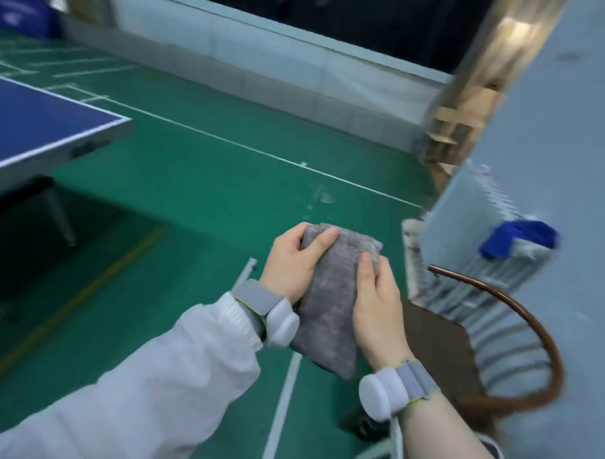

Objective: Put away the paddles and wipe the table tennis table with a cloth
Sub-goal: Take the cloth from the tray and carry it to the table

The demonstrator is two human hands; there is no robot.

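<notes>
Between both hands (330, 275): folded grey cloth (329, 299).

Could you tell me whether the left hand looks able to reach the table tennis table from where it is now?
Probably not yet. The left hand shares its grip on the grey cloth with the right hand, and open green floor separates it from the table tennis table.

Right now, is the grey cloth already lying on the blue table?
No: both the left hand and right hand hold the folded grey cloth above the green floor, apart from the blue table.
</notes>
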